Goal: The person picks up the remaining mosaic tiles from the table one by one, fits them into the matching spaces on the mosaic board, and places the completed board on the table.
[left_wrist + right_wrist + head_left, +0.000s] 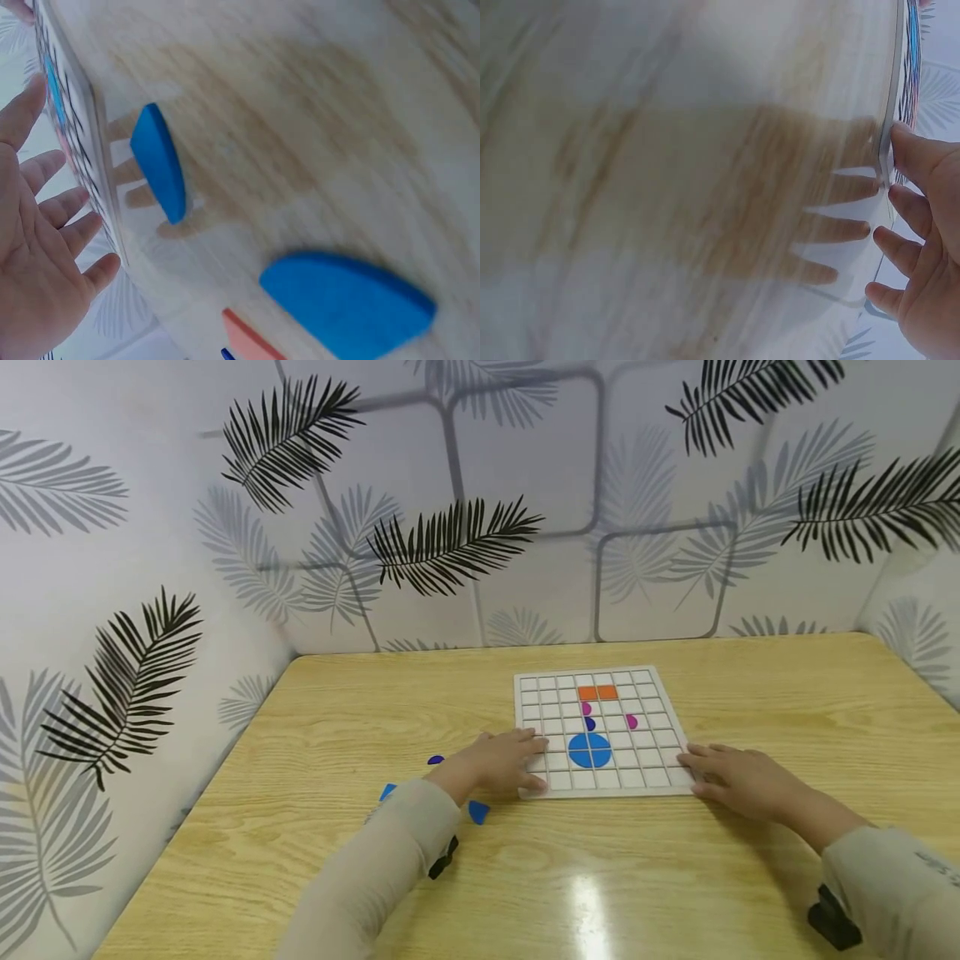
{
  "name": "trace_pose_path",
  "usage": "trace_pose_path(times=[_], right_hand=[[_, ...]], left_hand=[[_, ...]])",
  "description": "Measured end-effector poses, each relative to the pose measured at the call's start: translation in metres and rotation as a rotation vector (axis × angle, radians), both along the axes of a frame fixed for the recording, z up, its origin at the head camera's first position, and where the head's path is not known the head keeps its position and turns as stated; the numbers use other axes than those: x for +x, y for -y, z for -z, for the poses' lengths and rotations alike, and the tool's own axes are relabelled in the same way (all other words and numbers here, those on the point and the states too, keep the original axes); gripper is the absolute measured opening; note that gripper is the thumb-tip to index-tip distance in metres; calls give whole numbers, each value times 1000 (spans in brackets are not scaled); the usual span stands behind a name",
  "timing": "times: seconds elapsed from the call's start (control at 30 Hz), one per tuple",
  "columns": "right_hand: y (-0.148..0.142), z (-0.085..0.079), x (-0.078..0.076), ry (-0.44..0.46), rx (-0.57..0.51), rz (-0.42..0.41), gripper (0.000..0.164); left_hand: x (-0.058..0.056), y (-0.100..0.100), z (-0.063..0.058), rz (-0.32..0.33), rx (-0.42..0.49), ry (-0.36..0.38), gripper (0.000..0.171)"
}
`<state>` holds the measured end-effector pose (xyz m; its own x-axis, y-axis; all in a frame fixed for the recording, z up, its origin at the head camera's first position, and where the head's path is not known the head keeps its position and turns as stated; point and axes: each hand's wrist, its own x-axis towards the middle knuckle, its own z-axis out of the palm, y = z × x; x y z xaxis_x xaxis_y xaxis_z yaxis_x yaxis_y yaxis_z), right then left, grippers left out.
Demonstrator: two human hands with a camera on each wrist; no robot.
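A white grid board lies flat on the wooden table. On it are two orange squares, a blue disc of quarter pieces, two magenta half-rounds and one dark blue half-round. My left hand is at the board's left edge, fingers spread and lying over the rim. At the lower right corner, my right hand touches the board's side with fingers extended. In the right wrist view, the right fingertips meet the board edge.
Loose pieces lie left of the board around my left forearm: a blue quarter piece, another blue piece and a dark blue one. An orange piece shows in the left wrist view. A leaf-patterned wall stands behind the table.
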<state>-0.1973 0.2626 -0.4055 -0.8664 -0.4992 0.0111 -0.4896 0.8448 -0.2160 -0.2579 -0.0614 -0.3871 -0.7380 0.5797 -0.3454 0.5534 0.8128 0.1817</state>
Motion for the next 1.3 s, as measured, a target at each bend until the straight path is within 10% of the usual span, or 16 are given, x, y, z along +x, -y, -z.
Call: trace_pose_path(times=[1.3], right_hand=[[-7,-1,-2,42,-66,13,54]], left_hand=[[27,78,-38,-119,334,69,69]])
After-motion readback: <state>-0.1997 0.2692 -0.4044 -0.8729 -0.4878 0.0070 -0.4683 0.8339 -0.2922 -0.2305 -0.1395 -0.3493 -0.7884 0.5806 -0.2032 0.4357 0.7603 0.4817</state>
